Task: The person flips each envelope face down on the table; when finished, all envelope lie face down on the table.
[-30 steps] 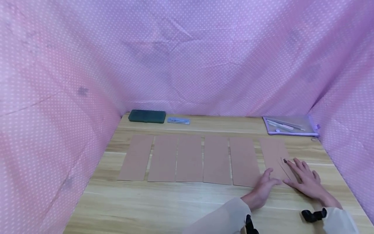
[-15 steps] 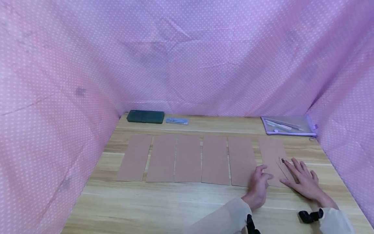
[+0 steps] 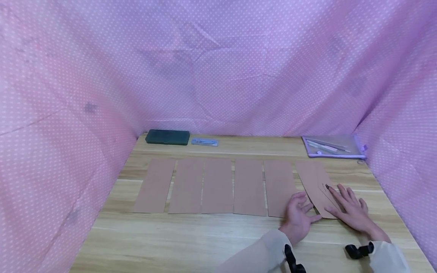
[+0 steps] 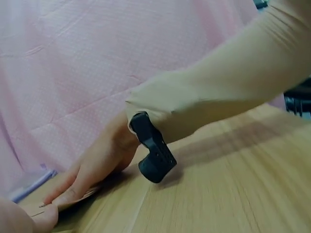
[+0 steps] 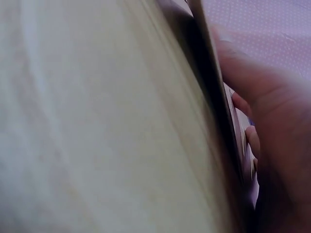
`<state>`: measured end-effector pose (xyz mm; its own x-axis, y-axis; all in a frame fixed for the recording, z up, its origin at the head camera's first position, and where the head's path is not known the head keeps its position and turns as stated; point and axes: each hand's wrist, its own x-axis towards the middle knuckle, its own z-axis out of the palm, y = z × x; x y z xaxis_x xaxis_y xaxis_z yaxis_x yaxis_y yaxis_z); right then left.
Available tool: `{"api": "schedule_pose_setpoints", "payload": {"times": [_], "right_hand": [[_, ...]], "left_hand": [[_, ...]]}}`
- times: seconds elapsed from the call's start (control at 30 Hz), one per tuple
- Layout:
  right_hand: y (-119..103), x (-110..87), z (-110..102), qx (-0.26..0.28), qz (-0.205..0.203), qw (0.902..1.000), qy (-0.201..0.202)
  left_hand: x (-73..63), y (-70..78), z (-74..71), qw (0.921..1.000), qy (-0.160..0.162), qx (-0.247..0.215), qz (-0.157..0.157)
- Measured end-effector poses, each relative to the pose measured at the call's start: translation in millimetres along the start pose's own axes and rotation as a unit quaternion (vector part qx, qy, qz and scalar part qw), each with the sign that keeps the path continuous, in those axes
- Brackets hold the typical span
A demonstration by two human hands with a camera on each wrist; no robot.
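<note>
A brown kraft-paper piece (image 3: 312, 182) lies slanted at the right end of a row, with thin lines and a small black mark on its right part. My right hand (image 3: 353, 212) rests over its lower right side, fingers spread and nearly straight, index fingertip at the black mark. In the right wrist view the thumb (image 5: 243, 68) lies along the paper's edge, which stands a little off the table. My left hand (image 3: 297, 222) is beside the paper's lower left edge, fingers loosely bent, its thumb tip close to the bottom corner. It also overlaps the neighbouring brown sheet (image 3: 278, 182).
Several more brown sheets (image 3: 218, 185) lie side by side to the left on the wooden table (image 3: 170, 242). Along the back are a dark green case (image 3: 167, 137), a small blue packet (image 3: 205, 142) and a purple-edged clear pouch (image 3: 334, 156) with pens. Pink dotted cloth (image 3: 218, 76) surrounds the table.
The rightmost paper has turned, its lower end swinging right. My left hand has shifted slightly left and rolled so the palm shows more. My right hand stays on the paper.
</note>
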<state>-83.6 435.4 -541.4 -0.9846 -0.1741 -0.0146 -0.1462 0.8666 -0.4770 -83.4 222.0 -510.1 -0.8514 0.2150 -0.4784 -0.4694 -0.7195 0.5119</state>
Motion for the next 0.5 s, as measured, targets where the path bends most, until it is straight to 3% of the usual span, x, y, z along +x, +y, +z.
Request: {"api": "schedule_pose_setpoints", "payload": {"times": [0.3, 0.5], "right_hand": [[-3.9, 1.0, 0.1, 0.008, 0.012, 0.9999, -0.007], [-7.3, -0.1, 0.0, 0.021, 0.020, 0.9996, -0.005]], "left_hand": [[4.9, -4.1, -8.5, 0.9981, -0.037, -0.025, -0.041], [4.9, -2.5, -8.3, 0.9973, -0.060, -0.007, -0.042]]}}
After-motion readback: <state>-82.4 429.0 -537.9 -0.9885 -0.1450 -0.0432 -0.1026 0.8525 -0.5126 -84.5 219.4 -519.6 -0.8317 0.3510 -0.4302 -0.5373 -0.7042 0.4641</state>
